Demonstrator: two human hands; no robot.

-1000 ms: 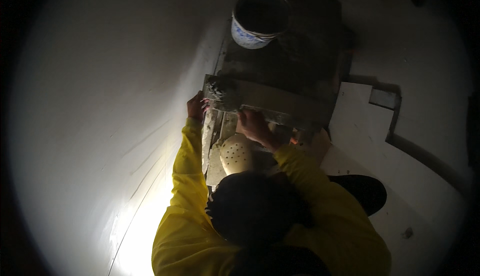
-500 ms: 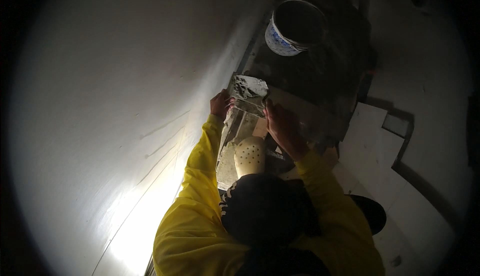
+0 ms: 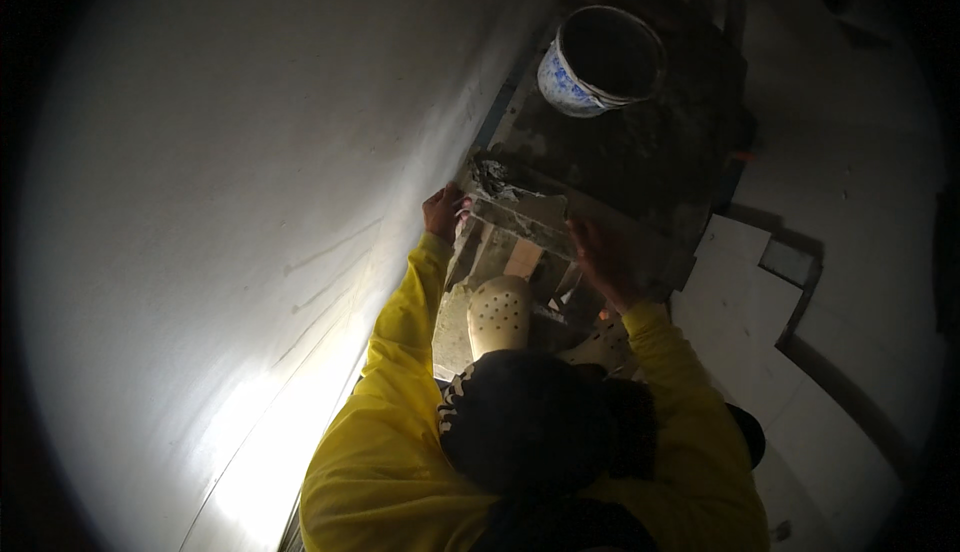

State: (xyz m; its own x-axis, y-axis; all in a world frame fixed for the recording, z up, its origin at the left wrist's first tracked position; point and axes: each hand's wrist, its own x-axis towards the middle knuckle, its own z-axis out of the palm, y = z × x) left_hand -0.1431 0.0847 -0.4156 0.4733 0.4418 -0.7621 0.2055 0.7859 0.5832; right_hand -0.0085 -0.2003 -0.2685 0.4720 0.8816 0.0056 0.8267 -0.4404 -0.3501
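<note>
My left hand [image 3: 441,212] is closed at the left end of a narrow, mortar-smeared board [image 3: 520,226], close against the pale wall. What its fingers grip is too dim to make out. My right hand [image 3: 600,260] is closed at the right end of a flat-bladed trowel [image 3: 545,209]; the handle is hidden in the fingers. The grey blade lies over the board's far side. Dark wet mortar [image 3: 495,178] sits in a lump by the blade's left part, near the wall.
A white and blue bucket [image 3: 572,84] stands beyond on a dark, dirty surface. The wall [image 3: 250,182] rises along my left. A perforated cream clog [image 3: 500,314] is below the board. Pale panels [image 3: 735,282] with a stepped edge lie at the right.
My right hand has moved right and slightly nearer with the trowel, whose pale, mortar-smeared face now shows less. My left hand has stayed nearly in place.
</note>
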